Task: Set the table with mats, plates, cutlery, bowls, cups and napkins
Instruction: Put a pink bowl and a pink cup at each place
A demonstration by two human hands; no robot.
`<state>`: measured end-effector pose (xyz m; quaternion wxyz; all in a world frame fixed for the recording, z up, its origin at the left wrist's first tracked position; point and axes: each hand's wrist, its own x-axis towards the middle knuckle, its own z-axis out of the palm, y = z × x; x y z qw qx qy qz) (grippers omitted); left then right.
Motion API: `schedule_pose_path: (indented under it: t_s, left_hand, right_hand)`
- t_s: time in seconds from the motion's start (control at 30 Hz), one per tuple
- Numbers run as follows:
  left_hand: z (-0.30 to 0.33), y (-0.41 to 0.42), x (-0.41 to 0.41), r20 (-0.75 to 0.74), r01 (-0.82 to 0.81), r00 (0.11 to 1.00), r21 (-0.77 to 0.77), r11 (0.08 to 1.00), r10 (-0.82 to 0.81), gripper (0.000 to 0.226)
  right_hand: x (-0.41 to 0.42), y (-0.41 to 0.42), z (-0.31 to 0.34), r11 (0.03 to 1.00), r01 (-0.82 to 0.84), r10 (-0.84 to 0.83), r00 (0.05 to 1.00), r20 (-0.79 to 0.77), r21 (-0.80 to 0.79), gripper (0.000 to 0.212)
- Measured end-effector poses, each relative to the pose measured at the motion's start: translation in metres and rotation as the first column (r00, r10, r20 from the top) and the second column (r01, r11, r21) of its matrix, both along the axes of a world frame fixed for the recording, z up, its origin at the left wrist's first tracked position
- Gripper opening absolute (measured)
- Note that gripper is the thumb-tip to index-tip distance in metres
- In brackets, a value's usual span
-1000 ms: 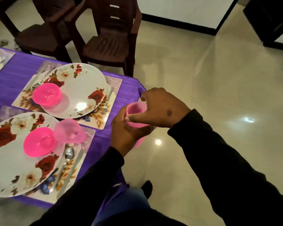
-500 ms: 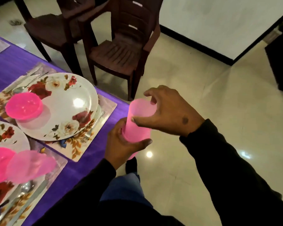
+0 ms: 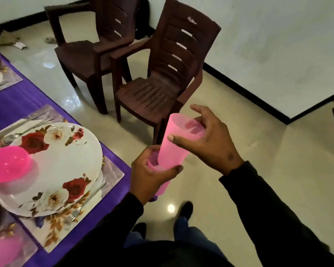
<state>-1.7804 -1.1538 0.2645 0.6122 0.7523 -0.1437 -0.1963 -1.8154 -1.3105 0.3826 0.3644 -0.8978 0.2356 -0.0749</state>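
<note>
Right hand [image 3: 210, 143] pinches the top cup [image 3: 174, 145]; left hand [image 3: 150, 176] grips the stack [image 3: 158, 178]. Pull straight, stack steady.

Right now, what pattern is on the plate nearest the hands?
White with red and cream roses and brown leaves; the plate shows in the head view, the only one.

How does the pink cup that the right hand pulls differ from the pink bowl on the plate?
The cup is tall, narrow and pale; the bowl is low, wide and vivid pink. The cup is held tilted by the right hand above the floor; the bowl rests on the floral plate. Both are translucent pink plastic.
</note>
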Motion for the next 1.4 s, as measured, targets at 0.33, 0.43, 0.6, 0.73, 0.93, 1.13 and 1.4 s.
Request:
schedule_pose_path:
  t_s: [0.33,0.43,0.6,0.73,0.93,1.13,1.4]
  left_hand:
    - [-0.001,-0.087,0.078,0.022,-0.337,0.941,-0.017,0.941,0.337,0.115]
    - [0.017,-0.113,0.091,0.063,-0.421,0.904,-0.023,0.907,0.422,0.108]
    - [0.035,-0.135,0.092,0.176,-0.602,0.789,0.03,0.798,0.589,0.099]
    - [0.039,-0.138,0.087,0.23,-0.694,0.713,0.099,0.713,0.663,0.1]
    - [0.043,-0.137,0.09,0.215,-0.797,0.601,0.097,0.596,0.77,0.104]
    - [0.031,-0.135,0.11,0.186,-0.837,0.548,0.119,0.535,0.816,0.107]
    - [0.026,-0.101,0.166,0.153,-0.886,0.461,0.134,0.444,0.874,0.101]
  right_hand:
    - [0.102,-0.141,-0.007,0.987,-0.16,0.157,0.953,0.259,-0.007,0.093]
    - [0.132,-0.176,-0.008,0.965,-0.263,0.259,0.933,0.252,-0.018,0.097]
    - [0.179,-0.194,-0.011,0.906,-0.422,0.399,0.878,0.263,0.032,0.102]
    - [0.203,-0.191,-0.011,0.844,-0.534,0.503,0.821,0.27,0.05,0.108]
    - [0.228,-0.176,-0.01,0.725,-0.689,0.666,0.708,0.233,0.022,0.11]
    - [0.272,-0.153,-0.012,0.647,-0.761,0.752,0.628,0.199,-0.044,0.111]
    - [0.339,-0.11,-0.015,0.534,-0.84,0.844,0.523,0.121,-0.094,0.104]
